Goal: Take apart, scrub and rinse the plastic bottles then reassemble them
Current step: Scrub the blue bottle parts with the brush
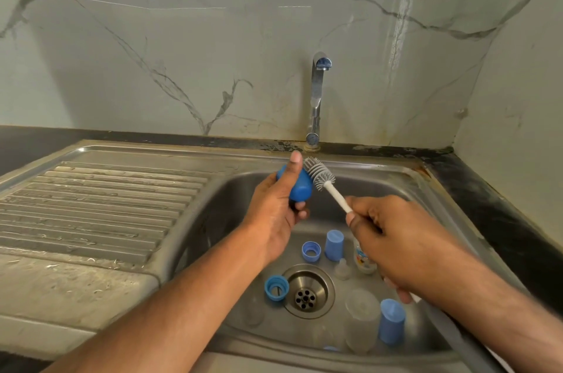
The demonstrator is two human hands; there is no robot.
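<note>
My left hand (274, 208) grips a blue plastic bottle cap (300, 186) above the sink basin, thumb laid over its top. My right hand (393, 238) holds the white handle of a bottle brush (320, 173); its grey bristle head touches the cap's right side. In the basin lie loose bottle parts: two blue collar rings (310, 250) (275, 287), two blue caps (334, 244) (392, 321), a clear teat (342, 269), a clear bottle body (362, 317) and a printed bottle (364, 260) partly hidden by my right hand.
The steel sink (441, 189) has a drain (306, 290) at its middle and a ribbed draining board (100, 208) to the left. A chrome tap (316, 98) stands behind, with no water running. A marble wall closes the back and right side.
</note>
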